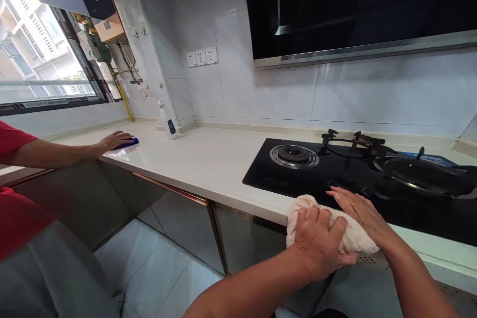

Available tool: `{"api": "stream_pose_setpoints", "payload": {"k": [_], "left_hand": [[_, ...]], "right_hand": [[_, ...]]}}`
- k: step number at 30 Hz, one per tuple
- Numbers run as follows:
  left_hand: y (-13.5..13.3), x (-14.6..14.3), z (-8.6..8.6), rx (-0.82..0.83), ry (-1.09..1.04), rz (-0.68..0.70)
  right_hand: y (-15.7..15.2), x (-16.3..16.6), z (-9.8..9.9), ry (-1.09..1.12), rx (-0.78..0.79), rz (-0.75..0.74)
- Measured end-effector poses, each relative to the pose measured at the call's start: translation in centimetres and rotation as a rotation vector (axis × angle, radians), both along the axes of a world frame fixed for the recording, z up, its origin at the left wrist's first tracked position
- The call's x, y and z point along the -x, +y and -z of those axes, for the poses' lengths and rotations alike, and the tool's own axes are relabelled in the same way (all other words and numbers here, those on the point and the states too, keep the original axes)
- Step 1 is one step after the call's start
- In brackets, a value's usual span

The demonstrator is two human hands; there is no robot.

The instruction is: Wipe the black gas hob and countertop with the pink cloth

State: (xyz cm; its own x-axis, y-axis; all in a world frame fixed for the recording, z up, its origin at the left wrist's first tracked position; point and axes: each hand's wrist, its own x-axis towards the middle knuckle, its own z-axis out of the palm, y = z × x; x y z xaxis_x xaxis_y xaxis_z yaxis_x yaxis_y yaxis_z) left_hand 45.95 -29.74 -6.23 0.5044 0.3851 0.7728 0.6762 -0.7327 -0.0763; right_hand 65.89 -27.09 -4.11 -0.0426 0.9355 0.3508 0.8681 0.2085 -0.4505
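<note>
Your left fingers (316,218) are curling down over the towel (354,236), gripping its bunched folds, while your right fingers (348,201) are lying straight and close together, their tips reaching past it onto the cooktop (268,174). Your left hand (318,243) is pressing on the near side of the towel, and your right hand (365,216) is resting across its far side. The towel is sitting on the front edge of the counter (201,159), just in front of the cooktop, and seems to hang slightly over that edge. It looks soft and light, a thick terry that should crumple easily, though it may slide on the polished top, so its bunched middle looks like the best place to hold. Beyond your hands, a burner (294,156) is sitting on the cooktop's left side. Toward the counter's far left end, another person's hand (117,140) is lying over a blue sponge (128,144), and a spray bottle (167,121) is standing near the back edge.
</note>
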Motion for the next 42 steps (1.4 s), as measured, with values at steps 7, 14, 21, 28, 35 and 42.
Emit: {"api": "stream_pose_setpoints", "payload": {"k": [7, 14, 21, 28, 35, 42], "left_hand": [[2.1, 2.8, -4.8, 0.143, 0.227, 0.08], [5.1, 5.1, -7.5, 0.39, 0.113, -0.115], [7.0, 4.6, -9.0, 0.244, -0.128, -0.208], [8.2, 3.9, -7.7, 0.44, 0.167, -0.177], [7.3, 4.1, -7.8, 0.436, 0.154, -0.195], [8.7, 6.6, -10.8, 0.685, 0.32, -0.037]], "right_hand": [[-0.1, -0.2, -0.1, -0.008, -0.006, 0.019], [0.3, -0.2, 0.3, -0.025, -0.001, -0.025], [0.2, 0.4, 0.0, -0.075, -0.051, -0.014], [0.1, 0.3, 0.5, -0.103, -0.071, 0.005], [0.5, 0.0, 0.5, -0.114, -0.048, 0.009], [0.3, 0.2, -0.2, -0.113, -0.037, 0.0]]}}
